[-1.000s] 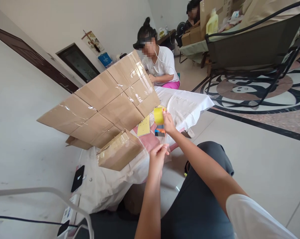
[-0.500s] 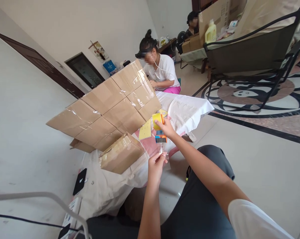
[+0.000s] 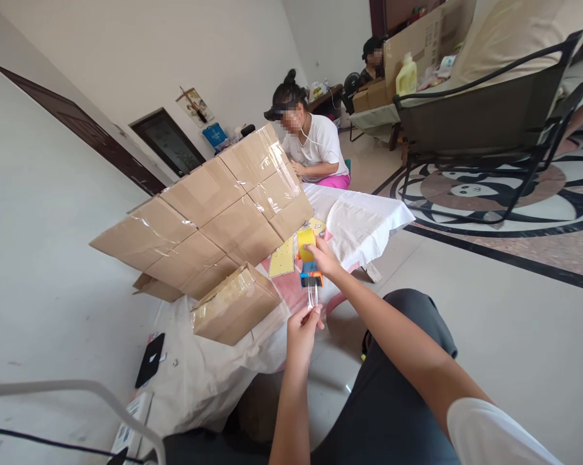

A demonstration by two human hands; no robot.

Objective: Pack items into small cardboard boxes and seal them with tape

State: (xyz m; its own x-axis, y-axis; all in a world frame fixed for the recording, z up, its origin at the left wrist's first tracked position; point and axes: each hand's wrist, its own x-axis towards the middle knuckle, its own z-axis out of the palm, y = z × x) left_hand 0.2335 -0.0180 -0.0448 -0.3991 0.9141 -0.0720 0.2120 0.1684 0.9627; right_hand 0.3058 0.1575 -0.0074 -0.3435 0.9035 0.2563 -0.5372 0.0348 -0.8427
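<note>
My right hand (image 3: 326, 258) is closed round a tape dispenser (image 3: 312, 279) with blue and orange parts and a yellow roll of tape (image 3: 305, 244). From the dispenser's lower end a short strip of clear tape (image 3: 312, 297) stretches down toward me. Its free end is pinched between the thumb and fingers of my left hand (image 3: 303, 328). Both hands are over the near edge of the cloth-covered table. Left of them lies a small closed cardboard box (image 3: 237, 305), with tape along its top edge.
Behind the small box stands a wall of taped cardboard boxes (image 3: 208, 216). Yellow printed sheets (image 3: 282, 258) lie on the table cloth (image 3: 363, 213). A black device (image 3: 150, 360) rests at the left. Another person (image 3: 315, 142) sits across; a folding chair (image 3: 485, 123) stands at the right.
My left hand has drawn slightly down and away from the dispenser, so the tape strip between them looks a little longer. The view has shifted slightly.
</note>
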